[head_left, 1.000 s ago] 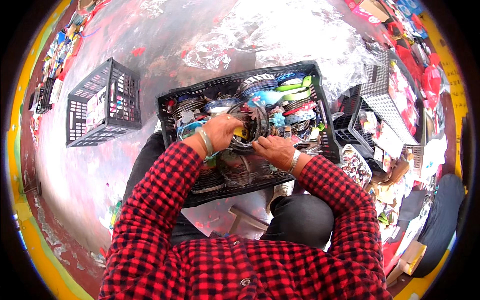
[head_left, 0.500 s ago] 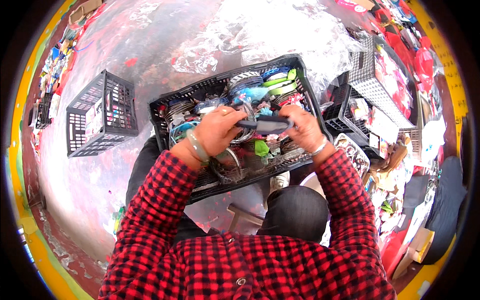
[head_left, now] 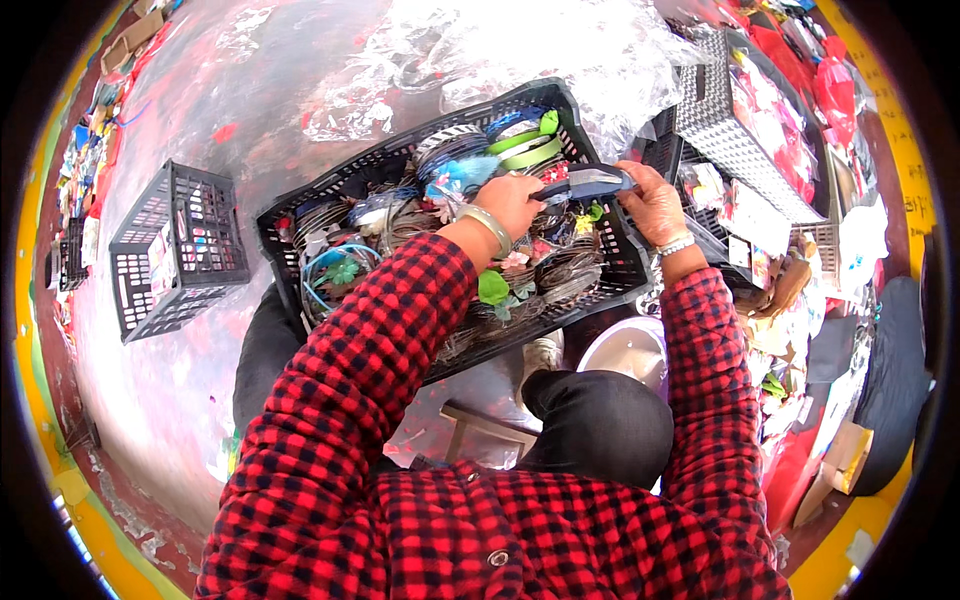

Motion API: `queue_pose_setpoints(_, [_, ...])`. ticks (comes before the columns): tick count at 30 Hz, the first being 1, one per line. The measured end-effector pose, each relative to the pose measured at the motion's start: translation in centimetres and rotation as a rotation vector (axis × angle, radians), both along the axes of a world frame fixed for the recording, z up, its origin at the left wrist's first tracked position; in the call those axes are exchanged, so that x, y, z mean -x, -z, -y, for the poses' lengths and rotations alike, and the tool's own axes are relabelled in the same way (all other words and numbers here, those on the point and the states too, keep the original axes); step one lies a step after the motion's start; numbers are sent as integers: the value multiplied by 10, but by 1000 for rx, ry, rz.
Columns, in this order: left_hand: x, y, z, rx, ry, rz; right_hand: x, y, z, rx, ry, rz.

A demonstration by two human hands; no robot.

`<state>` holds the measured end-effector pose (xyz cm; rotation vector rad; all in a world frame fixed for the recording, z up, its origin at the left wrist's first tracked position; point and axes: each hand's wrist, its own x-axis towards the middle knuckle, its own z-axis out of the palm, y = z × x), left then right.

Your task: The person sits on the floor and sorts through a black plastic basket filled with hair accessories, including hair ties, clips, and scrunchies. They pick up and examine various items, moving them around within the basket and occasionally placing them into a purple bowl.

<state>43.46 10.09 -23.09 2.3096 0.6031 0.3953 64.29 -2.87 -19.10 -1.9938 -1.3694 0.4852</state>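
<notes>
A dark blue-grey headband [head_left: 594, 181] is stretched between my two hands over the right part of a black plastic crate [head_left: 630, 268]. My left hand [head_left: 508, 208] pinches its left end, and my right hand [head_left: 655, 208] is closed around its right end. Bundles of headbands fill the crate. Among them are a bright green headband [head_left: 533, 154] at the far side, a fluffy light-blue piece [head_left: 462, 178] beyond my left hand, and a light-blue headband [head_left: 322, 262] at the left. My left forearm hides part of the near contents.
An open black crate [head_left: 180, 250] stands on the floor to the left. At the right are a grey woven basket [head_left: 715, 130] and heaped goods. Clear plastic sheeting [head_left: 440, 70] lies beyond the crate. A white bucket [head_left: 628, 350] and a wooden stool [head_left: 485, 428] are near my knee.
Both hands have moved right and away from me with the headband, toward the crate's right end. The crate sits further left and higher in view, and the bucket shows more.
</notes>
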Motion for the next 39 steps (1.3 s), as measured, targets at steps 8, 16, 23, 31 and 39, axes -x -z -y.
queue_pose_setpoints(8, [-8, 6, -1, -102, -42, -44, -14, 41, -27, -128, -21, 278])
queue_pose_setpoints(16, [-15, -7, -37, -240, -20, -94, -16, 43, -66, 36, 14, 275])
queue_pose_setpoints(23, [-19, -17, -49, -267, -9, -166, -12, 27, -78, -7, 53, 387])
queue_pose_setpoints(31, [-19, 22, -56, -247, -11, -301, -9, 68, -93, 72, 11, 482])
queue_pose_setpoints(39, [-31, 8, -66, -280, 50, -410, -11, 72, -104, 136, 62, 479])
